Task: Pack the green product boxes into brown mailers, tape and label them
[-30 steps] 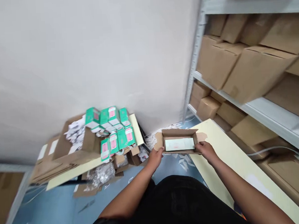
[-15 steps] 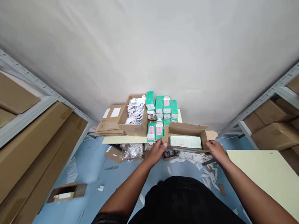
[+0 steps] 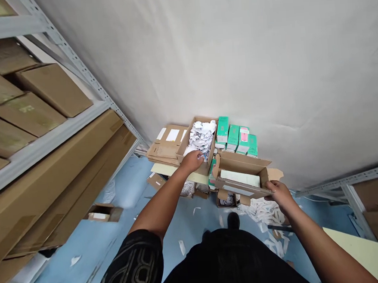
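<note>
My right hand (image 3: 278, 192) grips the right end of an open cardboard box (image 3: 244, 188), its flaps spread. Inside that box lies a pale, white-green carton (image 3: 240, 177). Over the near edge of a second cardboard box (image 3: 180, 153), my left hand (image 3: 192, 161) has its fingers closed on the crumpled white paper (image 3: 202, 136) that fills it. The fingertips are partly hidden against the paper. Several green-and-white cartons (image 3: 233, 137) stand in a group behind the held box, which hides some of them.
Flattened cardboard boxes (image 3: 168, 147) are stacked left on the pale table (image 3: 165, 169). Paper scraps (image 3: 265, 211) litter the blue floor, where an open box (image 3: 105, 212) lies. Shelving with cartons (image 3: 52, 88) rises at left; another pale tabletop (image 3: 368, 249) is at lower right.
My left hand has let go of the held box and moved left to the box of crumpled paper. My right hand still holds its box, now tilted more. The view has turned left.
</note>
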Action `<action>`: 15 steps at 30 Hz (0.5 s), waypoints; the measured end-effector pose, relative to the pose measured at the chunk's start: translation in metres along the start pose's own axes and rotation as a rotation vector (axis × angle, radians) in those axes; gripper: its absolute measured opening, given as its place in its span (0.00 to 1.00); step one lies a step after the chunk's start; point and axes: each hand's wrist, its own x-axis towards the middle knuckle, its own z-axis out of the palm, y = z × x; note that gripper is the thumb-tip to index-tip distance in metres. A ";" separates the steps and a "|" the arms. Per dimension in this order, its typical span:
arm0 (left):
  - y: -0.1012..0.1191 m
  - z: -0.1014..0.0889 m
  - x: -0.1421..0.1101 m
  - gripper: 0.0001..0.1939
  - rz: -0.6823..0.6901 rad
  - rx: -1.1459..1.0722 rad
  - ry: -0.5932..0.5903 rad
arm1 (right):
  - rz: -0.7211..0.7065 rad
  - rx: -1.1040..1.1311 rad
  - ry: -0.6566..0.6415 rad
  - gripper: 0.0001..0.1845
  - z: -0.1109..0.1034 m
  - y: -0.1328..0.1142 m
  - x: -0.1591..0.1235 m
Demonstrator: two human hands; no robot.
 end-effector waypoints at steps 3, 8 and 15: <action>-0.007 0.015 0.037 0.18 -0.077 0.119 -0.110 | 0.034 0.032 -0.041 0.16 0.004 -0.009 0.020; -0.010 0.039 0.096 0.31 -0.185 0.191 -0.199 | 0.046 -0.018 -0.103 0.15 -0.002 -0.026 0.055; -0.004 0.060 0.149 0.29 -0.202 0.313 -0.169 | 0.048 -0.046 -0.212 0.14 -0.024 -0.037 0.106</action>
